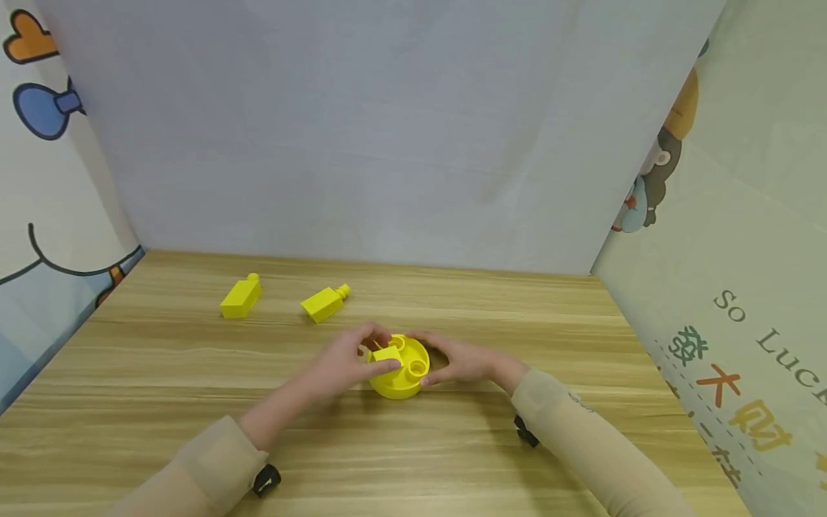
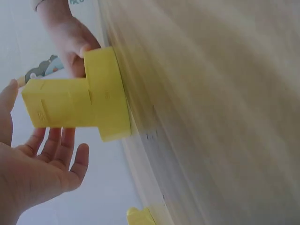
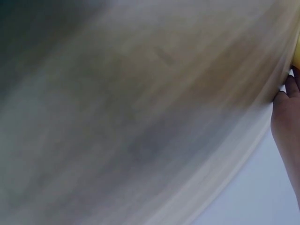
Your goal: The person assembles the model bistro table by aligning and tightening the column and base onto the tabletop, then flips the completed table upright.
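Note:
A round yellow base (image 1: 395,392) with raised round sockets rests on the wooden table. A yellow rectangular block (image 2: 61,102) stands upright on the base, its lower end hidden inside the rim. My left hand (image 1: 344,364) is around this block, thumb by its top corner and fingers along its far side. From the right, my right hand (image 1: 464,361) holds the base's rim between thumb and fingers. Only the edge of the base (image 3: 297,56) shows in the right wrist view, at the fingertips.
Two more yellow blocks with ridged pegs lie farther back: one block (image 1: 240,299) at the left, another block (image 1: 323,305) nearer the base. A grey-white backdrop (image 1: 362,143) rises behind the table (image 1: 517,309), with printed panels on both sides.

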Demonstrator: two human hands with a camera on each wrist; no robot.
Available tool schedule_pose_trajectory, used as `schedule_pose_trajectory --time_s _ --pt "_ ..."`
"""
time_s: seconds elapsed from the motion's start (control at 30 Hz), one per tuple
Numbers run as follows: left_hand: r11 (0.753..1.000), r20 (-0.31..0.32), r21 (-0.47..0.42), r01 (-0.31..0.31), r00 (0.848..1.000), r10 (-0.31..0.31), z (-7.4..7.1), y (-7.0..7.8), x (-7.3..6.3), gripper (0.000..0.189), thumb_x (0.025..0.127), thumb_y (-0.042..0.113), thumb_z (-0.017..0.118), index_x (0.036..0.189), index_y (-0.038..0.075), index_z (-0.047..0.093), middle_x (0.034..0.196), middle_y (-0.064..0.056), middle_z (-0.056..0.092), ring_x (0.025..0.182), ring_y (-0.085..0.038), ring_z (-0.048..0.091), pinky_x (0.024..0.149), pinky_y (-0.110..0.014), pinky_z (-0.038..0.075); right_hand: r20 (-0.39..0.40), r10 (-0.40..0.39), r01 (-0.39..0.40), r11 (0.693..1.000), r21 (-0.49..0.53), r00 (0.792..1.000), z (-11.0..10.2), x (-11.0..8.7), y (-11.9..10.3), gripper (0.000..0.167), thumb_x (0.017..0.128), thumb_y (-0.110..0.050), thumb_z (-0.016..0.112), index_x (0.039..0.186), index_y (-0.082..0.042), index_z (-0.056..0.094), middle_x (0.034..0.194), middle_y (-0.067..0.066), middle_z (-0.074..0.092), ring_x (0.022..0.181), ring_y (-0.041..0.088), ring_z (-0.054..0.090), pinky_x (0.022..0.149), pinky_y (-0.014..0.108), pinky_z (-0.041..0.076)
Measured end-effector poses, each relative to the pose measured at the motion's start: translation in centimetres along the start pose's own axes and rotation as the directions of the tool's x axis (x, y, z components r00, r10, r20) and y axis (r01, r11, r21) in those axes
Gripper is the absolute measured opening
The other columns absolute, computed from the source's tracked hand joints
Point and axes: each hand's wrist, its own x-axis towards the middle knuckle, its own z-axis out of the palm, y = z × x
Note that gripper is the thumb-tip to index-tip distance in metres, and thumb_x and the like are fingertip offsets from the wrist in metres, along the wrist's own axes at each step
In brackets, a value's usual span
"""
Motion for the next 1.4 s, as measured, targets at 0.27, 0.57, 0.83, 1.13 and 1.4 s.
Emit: schedule_pose_trajectory --time_s 0.27,0.57,0.83,1.13,1.4 --pt "1.0 -0.09 0.028 0.008 0.996 -0.005 0.9 0.2 -0.1 0.037 0.076 0.035 0.078 0.101 0.013 0.061 0.097 0.002 0.062 0.09 -0.016 0.056 0.083 -0.038 0.05 -0.007 0.007 -0.007 1.0 0.007 1.0 0.1 0.0 -0.1 0.086 0.083 -0.041 0.07 0.151 -0.023 0.02 0.152 -0.001 0.028 0.138 0.016 0.029 0.114 0.044 0.021" --pt "0.998 0.051 0.029 -0.057 0.997 0.055 -0.8 0.0 0.3 0.034 0.079 0.034 0.076 0.104 0.014 0.066 0.102 0.003 0.065 0.093 -0.015 0.056 0.086 -0.043 0.048 -0.015 0.007 -0.007 1.0 -0.006 1.0 -0.1 0.2 0.2 0.086 0.082 -0.042 0.071 0.15 -0.025 0.021 0.152 -0.004 0.029 0.137 0.014 0.028 0.114 0.042 0.022" --pt "0.995 0.179 0.054 -0.084 0.981 0.073 -2.2 -0.9 0.8 0.039 0.082 0.038 0.072 0.114 0.016 0.067 0.116 0.002 0.065 0.107 -0.017 0.056 0.092 -0.045 0.045 -0.011 0.012 -0.012 1.0 -0.004 1.0 -0.1 0.3 0.5 0.087 0.082 -0.043 0.07 0.151 -0.026 0.02 0.153 -0.004 0.028 0.139 0.015 0.027 0.115 0.043 0.02" --pt "0.985 0.304 0.061 -0.161 0.943 0.136 -3.6 -1.1 1.0 0.036 0.088 0.029 0.066 0.121 0.015 0.064 0.127 -0.005 0.06 0.117 -0.023 0.053 0.094 -0.044 0.045 -0.01 0.011 -0.011 1.0 -0.01 1.0 0.0 0.2 0.4 0.086 0.082 -0.043 0.07 0.15 -0.025 0.021 0.152 -0.002 0.029 0.139 0.016 0.027 0.115 0.044 0.019" --pt "0.985 0.294 -0.017 -0.174 0.94 0.172 -4.1 -1.4 0.9 0.039 0.089 0.018 0.065 0.125 0.006 0.059 0.124 -0.009 0.061 0.111 -0.023 0.057 0.093 -0.039 0.048 -0.005 0.014 -0.015 1.0 -0.027 1.0 0.1 0.2 0.4 0.087 0.082 -0.045 0.07 0.15 -0.026 0.02 0.153 -0.002 0.027 0.14 0.016 0.025 0.115 0.045 0.018"
